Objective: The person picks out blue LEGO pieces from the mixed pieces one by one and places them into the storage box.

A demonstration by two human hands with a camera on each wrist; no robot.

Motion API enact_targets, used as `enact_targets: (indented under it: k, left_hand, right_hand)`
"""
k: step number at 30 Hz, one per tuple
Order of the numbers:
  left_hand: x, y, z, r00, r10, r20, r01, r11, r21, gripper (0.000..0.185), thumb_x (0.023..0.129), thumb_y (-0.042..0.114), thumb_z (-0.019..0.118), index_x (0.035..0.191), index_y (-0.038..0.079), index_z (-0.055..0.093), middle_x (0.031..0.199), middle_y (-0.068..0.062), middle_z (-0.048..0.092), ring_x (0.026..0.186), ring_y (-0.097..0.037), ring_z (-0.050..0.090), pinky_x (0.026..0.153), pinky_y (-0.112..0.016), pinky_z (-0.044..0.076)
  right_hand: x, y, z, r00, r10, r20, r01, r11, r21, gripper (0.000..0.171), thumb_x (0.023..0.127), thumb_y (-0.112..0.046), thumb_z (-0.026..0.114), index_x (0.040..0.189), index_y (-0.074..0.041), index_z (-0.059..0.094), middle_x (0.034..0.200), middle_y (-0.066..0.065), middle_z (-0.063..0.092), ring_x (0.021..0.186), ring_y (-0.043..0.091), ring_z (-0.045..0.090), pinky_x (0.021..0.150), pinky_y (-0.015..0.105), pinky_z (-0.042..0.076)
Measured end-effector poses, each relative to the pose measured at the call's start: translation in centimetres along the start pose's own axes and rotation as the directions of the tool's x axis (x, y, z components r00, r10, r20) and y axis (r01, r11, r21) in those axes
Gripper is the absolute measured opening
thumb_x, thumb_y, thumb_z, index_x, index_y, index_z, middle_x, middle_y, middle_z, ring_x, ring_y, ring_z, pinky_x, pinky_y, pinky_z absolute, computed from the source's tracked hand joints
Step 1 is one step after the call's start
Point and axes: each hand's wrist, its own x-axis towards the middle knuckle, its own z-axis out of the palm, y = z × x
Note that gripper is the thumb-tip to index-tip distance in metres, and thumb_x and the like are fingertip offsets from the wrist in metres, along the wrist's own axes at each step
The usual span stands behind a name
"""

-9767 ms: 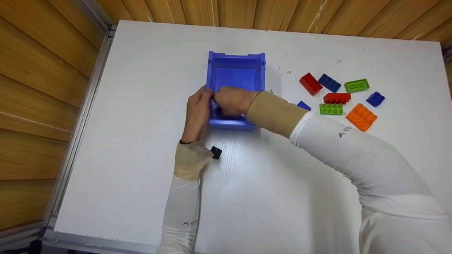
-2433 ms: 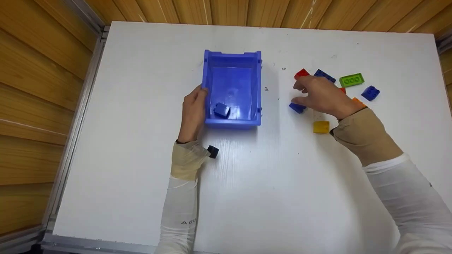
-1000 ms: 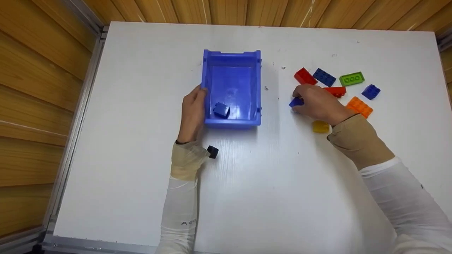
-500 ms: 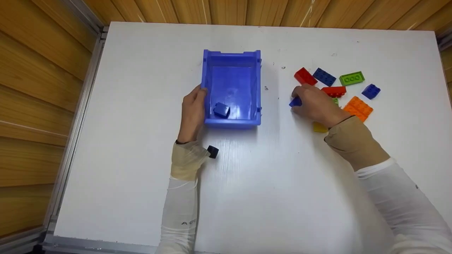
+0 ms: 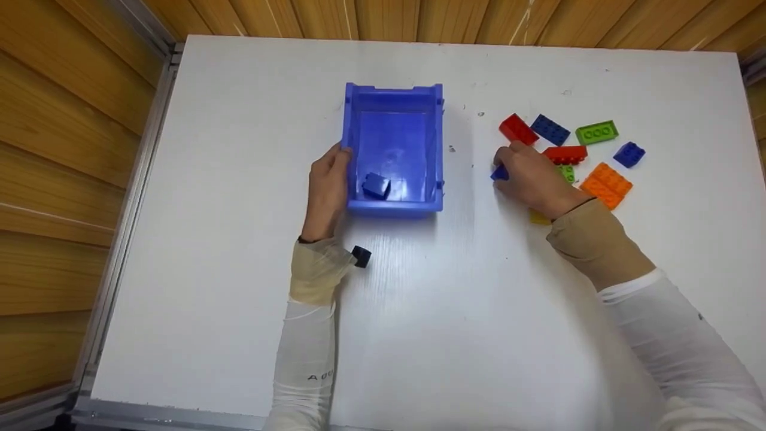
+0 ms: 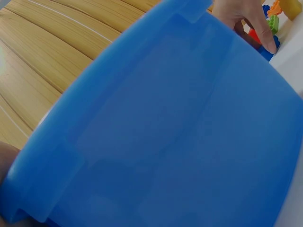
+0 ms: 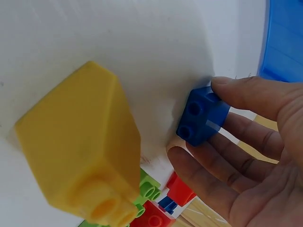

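Note:
My left hand (image 5: 326, 188) grips the left wall of a blue plastic bin (image 5: 395, 207), thumb on the rim. In the left wrist view the wall of the bin (image 6: 165, 118) fills most of the picture. Inside the bin, near its front left corner, lies a dark blue toy brick (image 5: 376, 186). To the right of the bin, my right hand (image 5: 535, 179) pinches a small blue toy brick (image 5: 499, 173) between thumb and fingers. The right wrist view shows this studded blue brick (image 7: 203, 116) low over the white table, with the thumb on one end.
Around the right hand lie red bricks (image 5: 519, 129), a long blue brick (image 5: 550, 130), green bricks (image 5: 596, 132), a small blue brick (image 5: 629, 154) and an orange brick (image 5: 606, 185). A yellow brick (image 7: 80, 137) stands close to the right wrist. Wooden panels (image 5: 389, 21) border the table.
The right hand was inside the bin at first; it has since moved right to the bricks and taken hold of the small blue one. The left hand keeps holding the bin.

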Motion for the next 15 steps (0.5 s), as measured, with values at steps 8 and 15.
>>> enact_targets:
  k: [8,15]
  left_hand:
    - [0.04,-0.12,0.03,1.000,0.003,-0.011,-0.003,1.000,0.000,0.041,0.108,0.021,0.046,0.131,-0.002,0.072,0.079,-0.006,0.047,0.079,-0.020,0.049,0.069,-0.030,0.037]
    - [0.01,-0.01,0.10,1.000,-0.008,-0.005,0.008,0.999,-0.032,0.042,0.109,0.021,0.046,0.136,-0.002,0.069,0.093,-0.015,0.060,0.089,-0.028,0.054,0.074,-0.029,0.041]
  right_hand:
    - [0.07,0.15,0.16,1.000,-0.013,-0.002,0.013,1.000,-0.011,0.039,0.100,-0.002,0.070,0.135,0.008,0.058,0.126,0.025,0.053,0.114,0.044,0.054,0.105,0.056,0.048]
    - [-0.14,0.11,0.26,0.999,-0.029,-0.024,0.029,0.999,-0.023,0.037,0.100,-0.001,0.070,0.134,0.009,0.059,0.124,0.026,0.054,0.112,0.044,0.056,0.103,0.056,0.050]
